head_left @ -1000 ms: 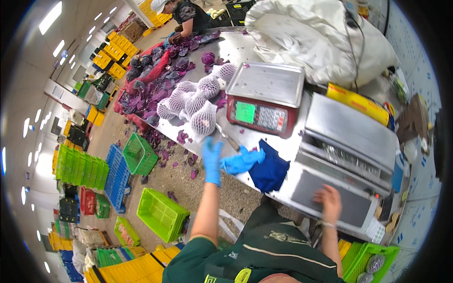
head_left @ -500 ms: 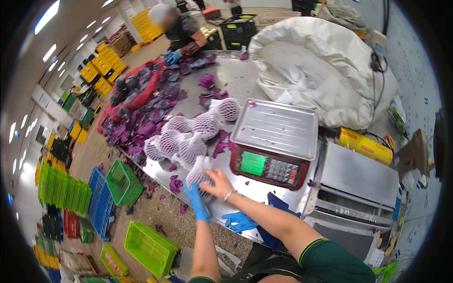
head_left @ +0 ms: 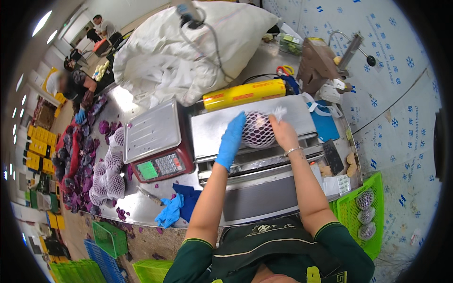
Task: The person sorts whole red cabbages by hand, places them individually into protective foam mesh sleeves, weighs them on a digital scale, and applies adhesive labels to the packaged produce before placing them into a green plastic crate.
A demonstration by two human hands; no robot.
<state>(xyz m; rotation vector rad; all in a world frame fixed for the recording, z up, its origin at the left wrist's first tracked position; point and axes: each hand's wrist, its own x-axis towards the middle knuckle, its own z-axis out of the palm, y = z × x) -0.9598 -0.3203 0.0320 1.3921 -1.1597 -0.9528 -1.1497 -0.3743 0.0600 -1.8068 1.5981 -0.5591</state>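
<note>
A net-wrapped red cabbage (head_left: 257,131) is between my two hands, over the metal top of a film wrapping machine (head_left: 214,134). My left hand (head_left: 230,140), in a blue glove, presses along its left side with the fingers held together. On its right, my bare right hand (head_left: 284,134) grips the white foam net where the gathered end sticks up. Whether the cabbage rests on the machine top cannot be told. Left of the machine stands a red scale (head_left: 158,162) with a metal pan. Farther left lie several netted cabbages (head_left: 107,181) among loose purple leaves.
Behind the machine lie a yellow film roll (head_left: 245,94) and a large white sack (head_left: 155,56). A blue glove (head_left: 170,210) and a knife (head_left: 150,194) lie near the front edge. At right are a phone (head_left: 333,157) and a green crate (head_left: 342,214) holding netted balls. Another person works far left.
My view has swung right. My hands have moved from the netted cabbages left of the scale to the wrapping machine, with one netted cabbage now between them.
</note>
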